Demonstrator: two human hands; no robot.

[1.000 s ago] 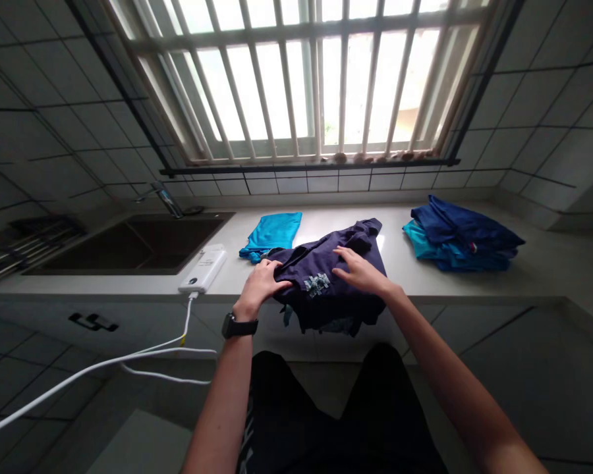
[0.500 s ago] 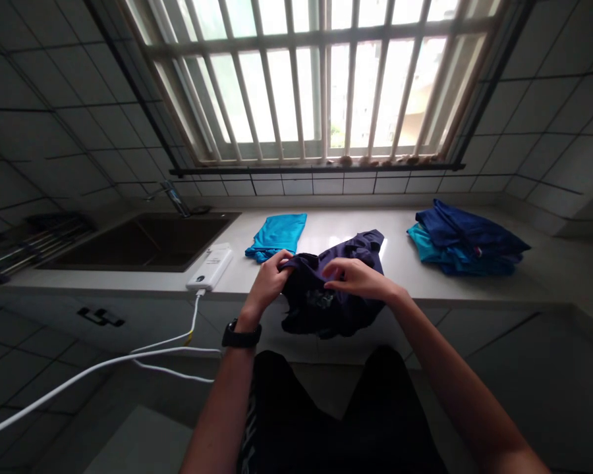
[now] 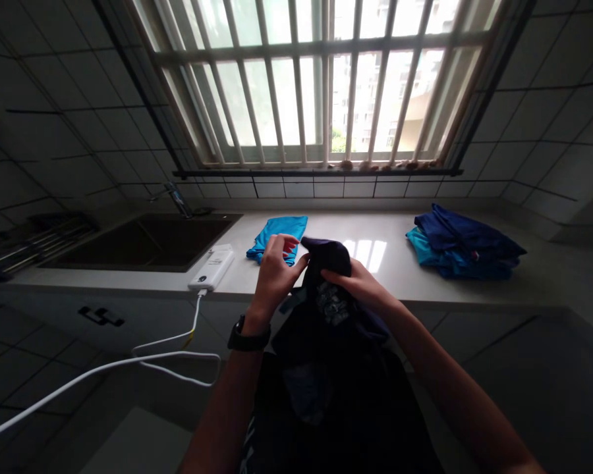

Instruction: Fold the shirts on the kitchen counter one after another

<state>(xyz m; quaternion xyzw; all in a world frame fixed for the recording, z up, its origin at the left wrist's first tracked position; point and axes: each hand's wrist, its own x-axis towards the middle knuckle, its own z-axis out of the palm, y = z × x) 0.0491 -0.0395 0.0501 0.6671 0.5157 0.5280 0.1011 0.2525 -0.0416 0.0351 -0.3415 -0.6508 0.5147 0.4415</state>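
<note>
Sink point(image 3: 143, 240) set into counter point(image 3: 366, 227) at left; device point(image 3: 211, 268) placed beside its right edge. Cloth point(image 3: 274, 230) laid mid-counter (behind left hand point(image 3: 274, 270)), pile point(image 3: 467, 247) stacked at right. Garment point(image 3: 321, 329) held in front.

Barred window point(image 3: 325, 79), admitting bright daylight to an otherwise dim room. Beneath the window: pale worktop point(image 3: 393, 266) with glossy reflections, above light cabinets point(image 3: 148, 319). Below the window, to its left: dark sink point(image 3: 128, 247) and metallic tap point(image 3: 178, 201). Flanking the window: dark-jointed tiled walls point(image 3: 548, 108).
</note>
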